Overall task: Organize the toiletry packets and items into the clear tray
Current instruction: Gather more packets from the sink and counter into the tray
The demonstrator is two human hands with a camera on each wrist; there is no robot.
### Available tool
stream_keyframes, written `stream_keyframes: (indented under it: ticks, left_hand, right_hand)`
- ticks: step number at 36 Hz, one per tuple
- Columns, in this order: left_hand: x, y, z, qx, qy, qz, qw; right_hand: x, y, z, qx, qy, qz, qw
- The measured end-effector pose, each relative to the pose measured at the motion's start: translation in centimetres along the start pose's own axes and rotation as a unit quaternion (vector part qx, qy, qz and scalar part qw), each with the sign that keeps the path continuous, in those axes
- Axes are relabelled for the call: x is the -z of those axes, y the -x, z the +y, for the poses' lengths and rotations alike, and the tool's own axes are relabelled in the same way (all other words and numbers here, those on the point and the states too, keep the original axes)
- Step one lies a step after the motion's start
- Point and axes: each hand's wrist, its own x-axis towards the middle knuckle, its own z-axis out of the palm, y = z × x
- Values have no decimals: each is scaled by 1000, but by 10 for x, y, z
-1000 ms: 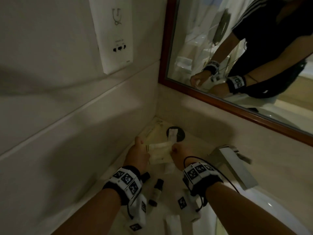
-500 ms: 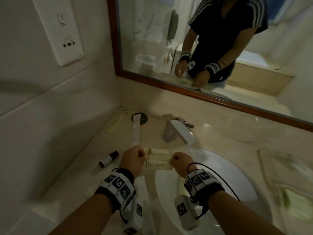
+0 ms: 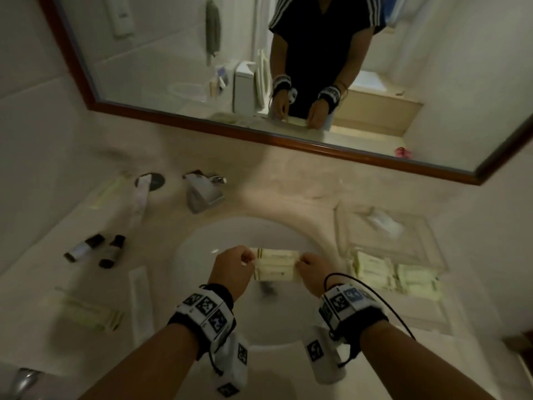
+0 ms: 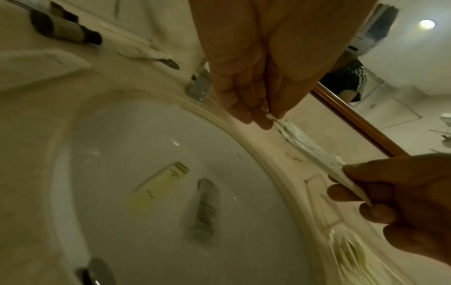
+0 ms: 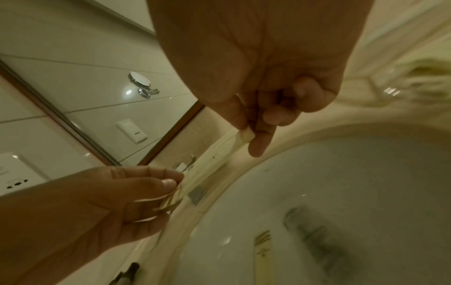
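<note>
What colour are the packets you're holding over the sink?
Pale cream packets with darker stripes at the left end; head view shows it best.

The sink basin (image 3: 202, 246) at lower centre looks like glossy white ceramic, and the faucet (image 3: 203, 192) above it is shiny metal. The mirror frame (image 3: 317, 144) across the top is polished brown wood; the tray (image 3: 427, 226) at right is clear plastic.

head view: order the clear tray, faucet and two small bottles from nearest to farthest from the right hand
1. clear tray, on the counter just right of the right hand.
2. faucet, behind the sink, up-left.
3. two small bottles, far left on the counter.
</note>
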Motion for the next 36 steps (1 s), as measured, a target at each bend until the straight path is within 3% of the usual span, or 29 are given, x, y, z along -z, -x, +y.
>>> stream_keyframes:
  ticks: [9,20,25,33,36]
  left_hand:
    - [-75,-5,54,-53,0,-78,996]
    - [-174,-24,109,-130,16,-156,979]
    - [-226,-32,132,-141,25,-183,972]
    - [-290,-45,155,-113,4,-198,974]
    - [-306,-53,159,-131,-60,-212,967]
  right_hand:
    - [42,2,76,-73,-49,57,995]
    - [84,-7,170,-180,-141,138,964]
    - [104,-23,218,-199,-132,157,958]
    - [126,-52,271,-187,-100,128,969]
    - [129,-64,282,-192,-81,129,969]
